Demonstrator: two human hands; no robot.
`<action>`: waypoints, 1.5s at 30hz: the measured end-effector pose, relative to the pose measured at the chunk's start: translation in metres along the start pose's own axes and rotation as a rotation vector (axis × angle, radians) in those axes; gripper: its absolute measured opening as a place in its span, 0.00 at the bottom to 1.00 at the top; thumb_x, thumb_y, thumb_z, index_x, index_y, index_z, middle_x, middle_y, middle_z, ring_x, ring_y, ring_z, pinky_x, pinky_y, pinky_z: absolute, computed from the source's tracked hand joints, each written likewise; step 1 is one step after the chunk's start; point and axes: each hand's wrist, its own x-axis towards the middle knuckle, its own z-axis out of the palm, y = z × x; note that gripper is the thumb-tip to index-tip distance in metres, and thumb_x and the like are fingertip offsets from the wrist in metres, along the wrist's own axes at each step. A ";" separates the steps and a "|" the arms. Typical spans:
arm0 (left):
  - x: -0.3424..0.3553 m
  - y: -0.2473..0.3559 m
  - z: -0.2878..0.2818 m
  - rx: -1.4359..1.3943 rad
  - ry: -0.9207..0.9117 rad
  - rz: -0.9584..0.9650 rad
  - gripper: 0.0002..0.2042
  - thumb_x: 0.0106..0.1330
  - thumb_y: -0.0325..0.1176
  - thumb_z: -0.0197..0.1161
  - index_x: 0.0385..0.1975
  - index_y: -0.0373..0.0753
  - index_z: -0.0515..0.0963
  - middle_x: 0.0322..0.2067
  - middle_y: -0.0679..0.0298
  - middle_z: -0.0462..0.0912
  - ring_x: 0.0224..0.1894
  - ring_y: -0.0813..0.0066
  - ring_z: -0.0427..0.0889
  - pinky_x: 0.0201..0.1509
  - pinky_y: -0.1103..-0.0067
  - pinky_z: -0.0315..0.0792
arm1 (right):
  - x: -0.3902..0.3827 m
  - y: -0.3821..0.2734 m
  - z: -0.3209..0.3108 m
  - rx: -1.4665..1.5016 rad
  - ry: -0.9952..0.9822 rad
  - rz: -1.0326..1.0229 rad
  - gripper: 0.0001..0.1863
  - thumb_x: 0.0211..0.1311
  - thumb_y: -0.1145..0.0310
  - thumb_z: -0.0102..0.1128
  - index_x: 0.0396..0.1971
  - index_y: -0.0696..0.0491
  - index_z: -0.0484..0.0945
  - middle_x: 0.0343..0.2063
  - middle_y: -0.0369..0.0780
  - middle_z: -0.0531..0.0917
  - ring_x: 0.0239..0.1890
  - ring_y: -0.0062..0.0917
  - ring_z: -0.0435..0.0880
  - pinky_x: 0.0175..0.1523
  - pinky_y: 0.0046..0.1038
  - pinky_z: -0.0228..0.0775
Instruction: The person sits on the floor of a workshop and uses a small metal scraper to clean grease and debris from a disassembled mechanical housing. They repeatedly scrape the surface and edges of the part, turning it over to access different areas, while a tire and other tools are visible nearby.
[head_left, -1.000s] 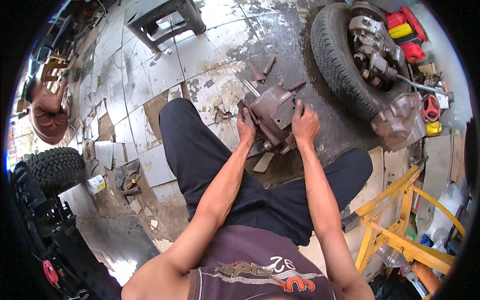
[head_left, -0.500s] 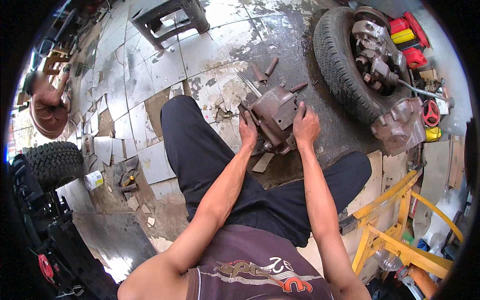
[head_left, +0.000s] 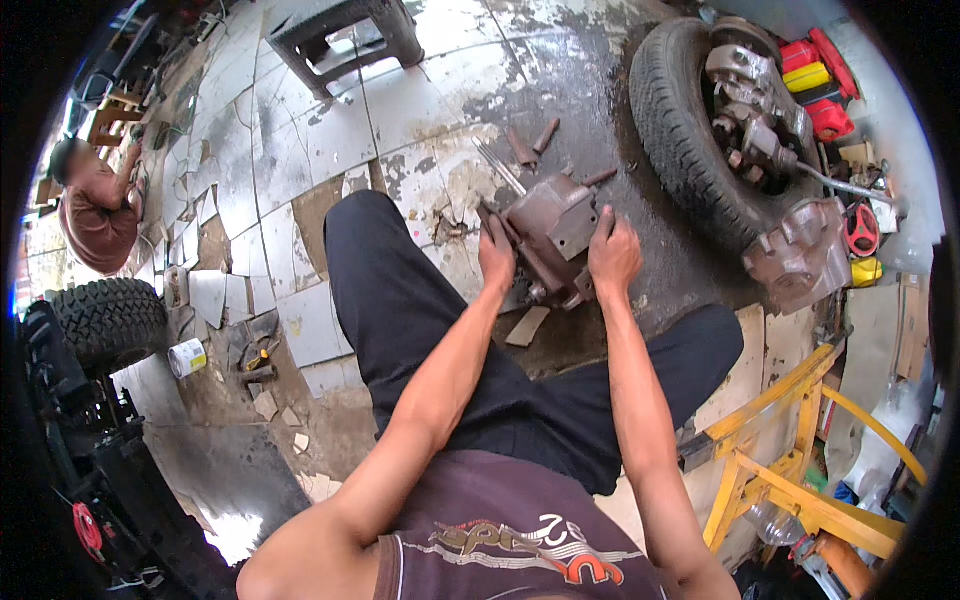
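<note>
A rusty brown metal housing (head_left: 548,230) with flanges rests on the floor between my legs, thin steel rods (head_left: 500,165) sticking out toward the upper left. My left hand (head_left: 496,250) is wrapped round a dark edge on its left side. My right hand (head_left: 614,248) grips its right side, thumb along the flange. Short rusty tube pieces (head_left: 547,137) lie just beyond the housing. A loose flat tile piece (head_left: 527,326) lies below it, near my legs.
A tire (head_left: 660,115) holding metal parts stands right, beside another casting (head_left: 795,250). A yellow metal frame (head_left: 810,420) is at lower right, a plastic stool (head_left: 345,45) ahead. A crouching person (head_left: 100,215), a big wheel (head_left: 110,325) and broken tiles (head_left: 207,295) are on the left.
My hands stay on the housing with only a very slight shift. The view has moved a little, and the person at left has shifted slightly.
</note>
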 end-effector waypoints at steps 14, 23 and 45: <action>0.039 0.026 -0.011 0.166 -0.438 -0.235 0.31 0.74 0.55 0.46 0.56 0.29 0.73 0.50 0.42 0.79 0.55 0.52 0.78 0.59 0.69 0.68 | 0.007 0.001 -0.006 -0.024 -0.034 0.034 0.26 0.74 0.51 0.42 0.37 0.59 0.80 0.36 0.51 0.83 0.41 0.48 0.81 0.46 0.48 0.71; 0.029 0.019 -0.004 0.185 -0.202 -0.049 0.26 0.75 0.51 0.46 0.40 0.28 0.79 0.31 0.42 0.82 0.40 0.49 0.84 0.44 0.60 0.72 | 0.011 -0.006 -0.005 -0.035 -0.051 0.066 0.27 0.74 0.51 0.41 0.39 0.60 0.81 0.37 0.53 0.84 0.42 0.51 0.81 0.47 0.49 0.71; 0.009 0.035 -0.002 0.359 -0.133 0.033 0.27 0.74 0.54 0.44 0.35 0.35 0.80 0.33 0.43 0.82 0.39 0.40 0.80 0.46 0.56 0.71 | 0.014 0.003 0.000 0.005 0.037 0.030 0.26 0.74 0.51 0.42 0.37 0.59 0.81 0.37 0.52 0.84 0.41 0.52 0.81 0.45 0.50 0.70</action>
